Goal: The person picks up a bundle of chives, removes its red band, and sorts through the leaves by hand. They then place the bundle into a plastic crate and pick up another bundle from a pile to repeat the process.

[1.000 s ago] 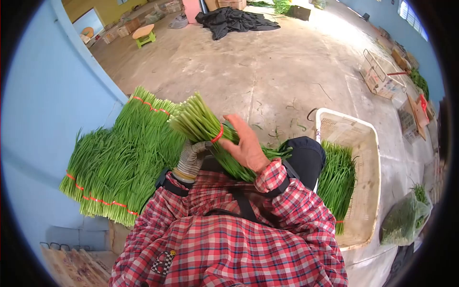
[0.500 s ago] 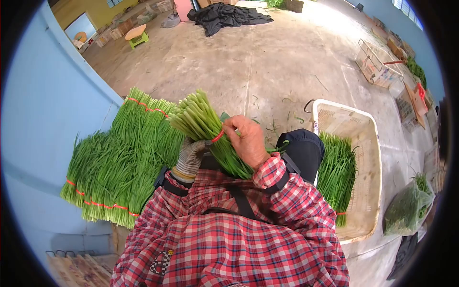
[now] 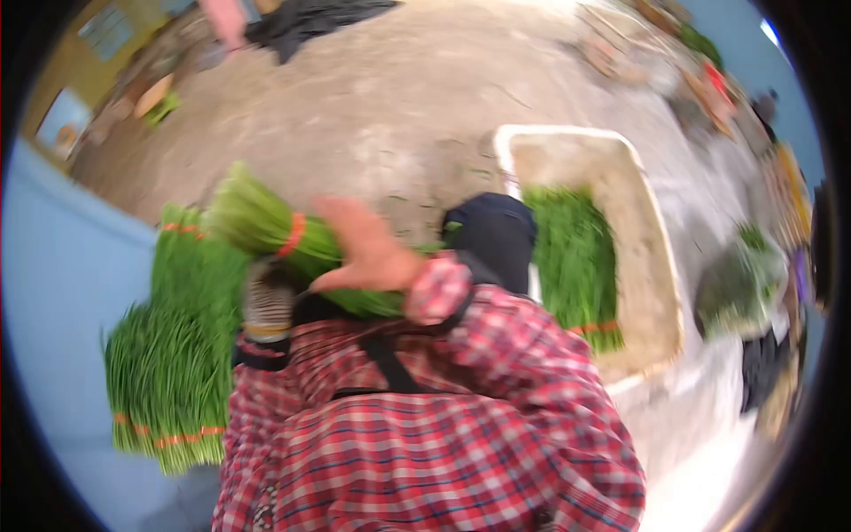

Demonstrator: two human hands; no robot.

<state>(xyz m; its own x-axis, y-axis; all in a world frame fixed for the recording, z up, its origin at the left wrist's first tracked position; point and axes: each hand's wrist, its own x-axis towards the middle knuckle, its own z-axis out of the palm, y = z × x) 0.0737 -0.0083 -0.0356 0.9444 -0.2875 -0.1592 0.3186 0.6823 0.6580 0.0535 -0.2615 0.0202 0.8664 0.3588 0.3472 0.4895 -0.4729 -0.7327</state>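
Observation:
A bunch of garlic chives (image 3: 244,208) lies slantwise across my lap, its pale stem ends up and to the left. A red band (image 3: 293,234) circles its stems. My left hand (image 3: 268,301), in a striped knit glove, is closed around the bunch from below, its fingers partly hidden. Over the leaves just right of the band is my bare right hand (image 3: 372,253), blurred, with thumb and fingers apart. Left of me is a pile of banded chive bunches (image 3: 168,355).
At my right knee stands a white plastic crate (image 3: 651,266) with chives (image 3: 572,257) inside. Farther right is a clear bag of greens (image 3: 740,284). A blue wall (image 3: 62,293) borders the left side. Black cloth (image 3: 310,22) lies on the far floor.
My right hand's fingers have come away from the red band and spread apart. The view has swung right, so the crate appears further left. The left hand keeps hold of the bunch.

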